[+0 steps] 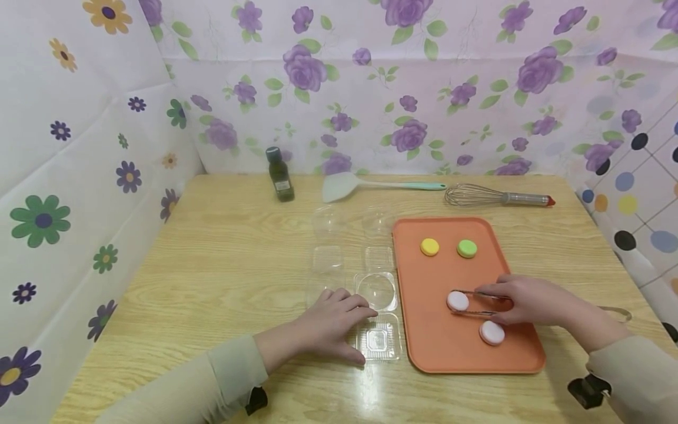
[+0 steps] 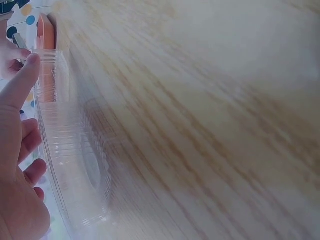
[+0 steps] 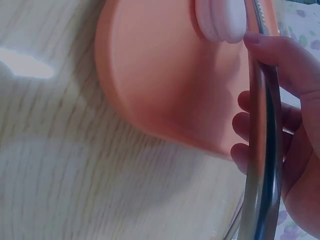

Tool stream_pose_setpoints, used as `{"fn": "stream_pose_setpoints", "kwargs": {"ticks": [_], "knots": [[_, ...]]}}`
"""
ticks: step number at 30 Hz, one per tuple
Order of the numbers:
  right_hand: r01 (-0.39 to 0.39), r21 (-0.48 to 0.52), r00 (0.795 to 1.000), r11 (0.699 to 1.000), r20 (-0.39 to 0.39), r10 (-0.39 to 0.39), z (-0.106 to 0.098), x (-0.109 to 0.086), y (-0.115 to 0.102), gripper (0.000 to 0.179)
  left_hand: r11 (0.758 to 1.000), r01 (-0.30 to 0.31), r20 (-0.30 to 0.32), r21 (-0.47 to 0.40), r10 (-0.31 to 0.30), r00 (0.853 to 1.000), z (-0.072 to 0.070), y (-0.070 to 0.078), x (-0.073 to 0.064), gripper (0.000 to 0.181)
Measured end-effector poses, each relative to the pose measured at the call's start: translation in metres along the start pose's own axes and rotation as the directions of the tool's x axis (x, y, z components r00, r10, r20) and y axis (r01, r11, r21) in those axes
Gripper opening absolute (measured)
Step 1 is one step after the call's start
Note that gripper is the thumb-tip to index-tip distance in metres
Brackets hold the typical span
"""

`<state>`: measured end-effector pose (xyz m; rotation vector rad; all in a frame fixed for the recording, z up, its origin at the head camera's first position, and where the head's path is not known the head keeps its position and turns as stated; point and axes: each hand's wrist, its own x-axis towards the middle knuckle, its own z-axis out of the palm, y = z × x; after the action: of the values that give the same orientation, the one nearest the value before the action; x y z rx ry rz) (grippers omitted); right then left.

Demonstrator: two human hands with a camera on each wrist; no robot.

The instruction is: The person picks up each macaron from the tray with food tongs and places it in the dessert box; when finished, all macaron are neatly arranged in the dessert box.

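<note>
My right hand [image 1: 529, 303] holds metal tongs [image 3: 265, 150], whose arms stand on either side of a pale pink macaron [image 1: 458, 301] on the orange tray [image 1: 434, 353]. Whether the tongs press on it is hard to tell. A second pale pink macaron [image 1: 492, 333] lies just nearer, below the tongs. Farther back on the tray are a yellow macaron [image 1: 429, 247] and a green macaron [image 1: 467, 248]. Left of the tray lies clear plastic packaging [image 1: 378, 341] with several compartments. My left hand [image 1: 328, 324], fingers spread, is at its left side and partly covers it.
Along the back of the table are a dark bottle [image 1: 281, 176], a spatula [image 1: 341, 186] with a pale green handle, and a wire whisk [image 1: 495, 196]. Flowered sheets [image 1: 360, 106] hang behind and at the sides. The wooden table [image 1: 222, 259] extends left of the packaging.
</note>
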<state>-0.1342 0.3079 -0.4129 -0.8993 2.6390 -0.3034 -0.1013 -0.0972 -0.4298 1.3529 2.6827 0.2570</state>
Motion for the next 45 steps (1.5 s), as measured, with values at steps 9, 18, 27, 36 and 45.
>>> {"fn": "stream_pose_setpoints", "kwargs": {"ticks": [9, 18, 27, 36, 45], "knots": [[0.019, -0.030, 0.999, 0.999, -0.032, -0.020, -0.006, 0.003, -0.006, 0.047, 1.000, 0.013, -0.007, 0.004, -0.013, 1.000, -0.002, 0.000, -0.001, 0.085], [0.110, -0.024, 0.989, 0.994, -0.092, -0.112, -0.009, 0.016, -0.034, 0.042, 1.000, 0.022, -0.004, 0.010, -0.022, 1.000, -0.002, 0.001, -0.001, 0.085], [0.321, -0.035, 0.926, 0.946, -0.198, -0.322, -0.006, 0.033, -0.066, 0.038, 0.999, 0.023, -0.008, 0.029, -0.023, 1.000, -0.004, 0.002, -0.002, 0.083], [0.408, -0.102, 0.876, 0.907, -0.237, -0.421, 0.004, 0.044, -0.088, 0.039, 0.999, 0.028, -0.015, 0.037, -0.027, 1.000, -0.001, 0.002, -0.001, 0.084], [0.414, -0.122, 0.875, 0.902, -0.220, -0.431, 0.009, 0.048, -0.104, 0.038, 0.999, 0.036, -0.012, 0.035, -0.036, 0.999, -0.001, 0.003, 0.000, 0.083]]}}
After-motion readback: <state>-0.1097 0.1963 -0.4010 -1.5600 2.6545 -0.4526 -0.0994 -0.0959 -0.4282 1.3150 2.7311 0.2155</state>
